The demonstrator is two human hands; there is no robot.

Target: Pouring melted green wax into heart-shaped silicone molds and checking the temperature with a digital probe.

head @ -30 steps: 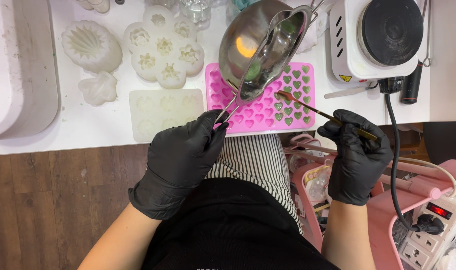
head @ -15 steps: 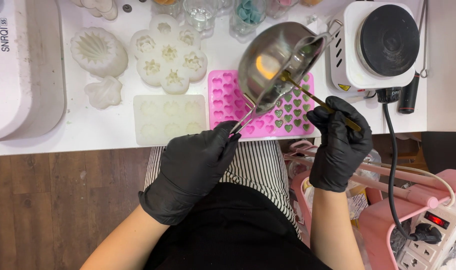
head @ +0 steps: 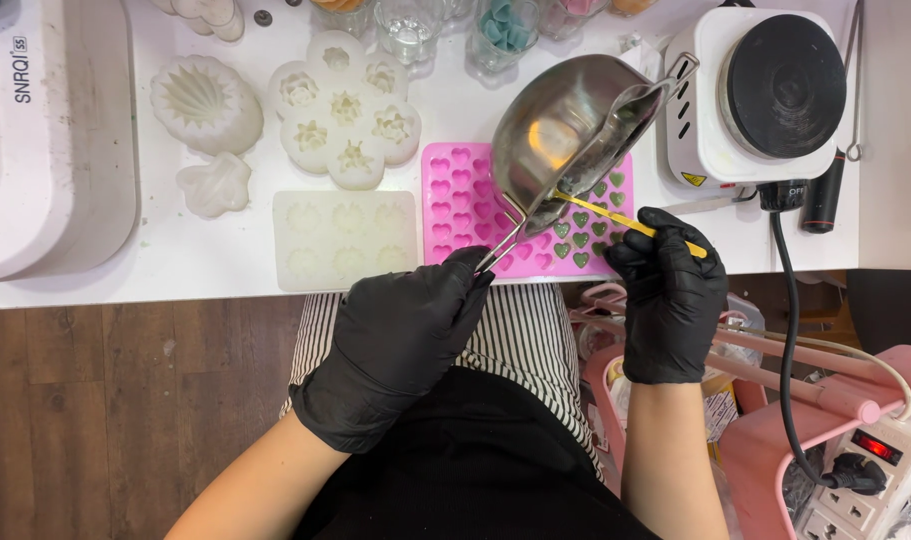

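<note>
My left hand (head: 405, 335), in a black glove, grips the wire handle of a small steel melting pot (head: 565, 135) and holds it tilted over a pink heart-cavity mould (head: 465, 200). My right hand (head: 665, 290), also gloved, holds a thin yellow stick (head: 625, 220) whose tip reaches into the pot's lower rim. Several heart cavities under the pot hold dark green wax (head: 580, 240); the others are pink and bare.
White silicone moulds lie left of the pink one: a rectangular tray (head: 345, 240), a flower cluster (head: 345, 110), a ribbed dome (head: 205, 100). A white hotplate (head: 765, 95) stands at right, its black cord running to a power strip (head: 865, 465). Glass cups line the back.
The pot has tipped further and shifted slightly right over the mould. My right hand has brought the yellow stick up into the pot's rim.
</note>
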